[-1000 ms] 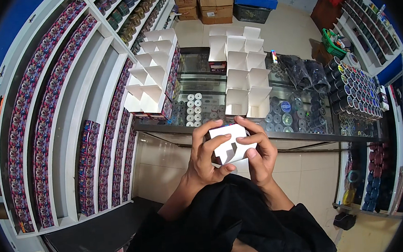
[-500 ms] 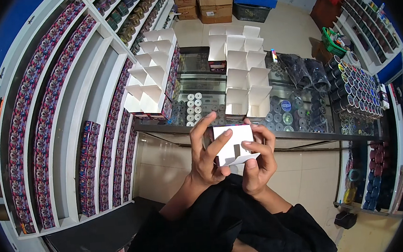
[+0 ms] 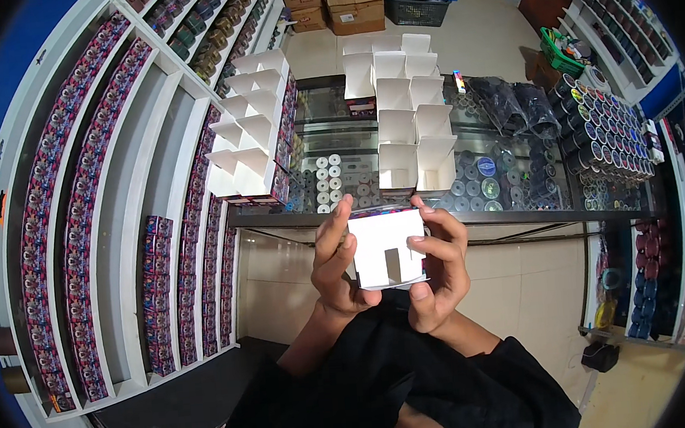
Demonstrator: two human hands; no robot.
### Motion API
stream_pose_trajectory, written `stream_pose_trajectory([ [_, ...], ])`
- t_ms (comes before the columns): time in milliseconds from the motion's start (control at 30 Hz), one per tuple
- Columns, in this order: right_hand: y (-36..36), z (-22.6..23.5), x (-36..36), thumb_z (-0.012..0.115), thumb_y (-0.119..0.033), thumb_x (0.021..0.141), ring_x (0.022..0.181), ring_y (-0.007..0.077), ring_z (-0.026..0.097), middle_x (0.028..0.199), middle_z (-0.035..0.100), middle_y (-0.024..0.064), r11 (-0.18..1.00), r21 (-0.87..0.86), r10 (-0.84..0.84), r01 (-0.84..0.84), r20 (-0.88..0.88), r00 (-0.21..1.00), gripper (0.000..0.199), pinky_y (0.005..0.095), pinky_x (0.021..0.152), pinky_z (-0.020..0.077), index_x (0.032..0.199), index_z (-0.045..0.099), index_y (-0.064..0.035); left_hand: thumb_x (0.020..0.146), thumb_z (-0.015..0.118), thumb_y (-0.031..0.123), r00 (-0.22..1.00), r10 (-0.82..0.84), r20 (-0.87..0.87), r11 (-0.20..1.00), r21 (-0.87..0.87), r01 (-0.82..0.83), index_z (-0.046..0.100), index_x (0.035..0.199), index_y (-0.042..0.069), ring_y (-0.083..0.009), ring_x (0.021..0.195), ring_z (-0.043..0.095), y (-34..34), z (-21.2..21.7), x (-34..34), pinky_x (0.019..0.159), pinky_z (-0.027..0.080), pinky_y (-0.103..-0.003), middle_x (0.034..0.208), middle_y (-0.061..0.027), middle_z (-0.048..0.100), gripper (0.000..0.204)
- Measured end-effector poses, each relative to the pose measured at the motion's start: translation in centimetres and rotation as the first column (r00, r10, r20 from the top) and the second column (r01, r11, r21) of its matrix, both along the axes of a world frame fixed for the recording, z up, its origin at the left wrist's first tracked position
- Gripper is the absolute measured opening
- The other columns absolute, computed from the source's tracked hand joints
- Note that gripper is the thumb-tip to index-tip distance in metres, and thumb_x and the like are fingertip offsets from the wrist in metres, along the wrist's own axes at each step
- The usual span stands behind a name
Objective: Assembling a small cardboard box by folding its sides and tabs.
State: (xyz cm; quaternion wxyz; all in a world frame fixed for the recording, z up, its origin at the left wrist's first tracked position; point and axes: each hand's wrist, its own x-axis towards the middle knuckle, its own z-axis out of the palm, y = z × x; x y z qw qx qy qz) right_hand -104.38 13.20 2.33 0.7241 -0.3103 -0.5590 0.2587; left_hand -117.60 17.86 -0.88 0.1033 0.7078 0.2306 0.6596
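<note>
A small cardboard box (image 3: 370, 240) with white inner faces and a patterned coloured outside is held up between my two hands, in front of the glass counter. My left hand (image 3: 333, 267) grips its left side, with the thumb at the lower corner. On the right side, my right hand (image 3: 441, 258) holds it with fingers along the edge and thumb near the bottom. A flap at the box's lower edge shows a notch. Beyond my hands, open white-lined boxes stand in a double row (image 3: 414, 124) on the counter, and more open boxes (image 3: 244, 137) stand to the left.
The glass counter (image 3: 337, 142) holds white spools (image 3: 329, 184) and round discs inside. Stacked thread reels (image 3: 605, 129) and black plastic bags (image 3: 515, 108) sit on its right. Shelves of patterned boxes (image 3: 84, 202) rise at the left. Cartons (image 3: 356, 8) and a crate (image 3: 417, 11) stand behind.
My left index finger has come off the box's white face to its left side. The lower flap has swung down, and the box now faces me more squarely.
</note>
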Motion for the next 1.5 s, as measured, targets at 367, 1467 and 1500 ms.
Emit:
stream_pose_trajectory([
  [367,0.2,-0.4,0.1,0.068,-0.022,0.093,0.134,0.0482,0.046,0.135,0.044,0.0283,0.999,0.027,0.039,-0.038,-0.024,0.999,0.034,0.057,0.111,0.0408,0.109,0.06,0.0074,0.093,0.049,0.07,0.999,0.015,-0.04,1.0,0.023,-0.014,0.053,0.128,0.009,-0.0406,0.111,0.064,0.2,0.7,-0.9,0.089,0.055,-0.05,0.13,-0.0251,0.056,0.07],
  [1467,1.5,1.0,3.3,0.075,-0.021,0.084,0.123,0.044,0.054,0.133,0.05,0.0283,0.969,0.094,0.187,-0.229,0.327,0.926,0.025,0.0531,0.102,0.0466,0.102,0.072,-0.0037,0.095,0.051,0.065,0.991,0.012,-0.134,1.0,0.02,-0.01,0.061,0.102,0.012,-0.0401,0.108,0.062,-0.5,3.2,-1.9,0.084,0.055,-0.045,0.115,-0.0126,0.063,0.054],
  [1500,1.5,0.8,3.1,0.073,-0.021,0.086,0.124,0.0439,0.053,0.133,0.05,0.0286,0.968,0.09,0.203,-0.235,0.275,0.94,0.024,0.0532,0.103,0.0463,0.1,0.071,-0.0023,0.095,0.054,0.063,0.991,0.032,-0.128,0.999,0.047,-0.026,0.061,0.101,0.012,-0.0395,0.107,0.062,-0.6,3.2,-1.9,0.084,0.055,-0.045,0.114,-0.012,0.063,0.051],
])
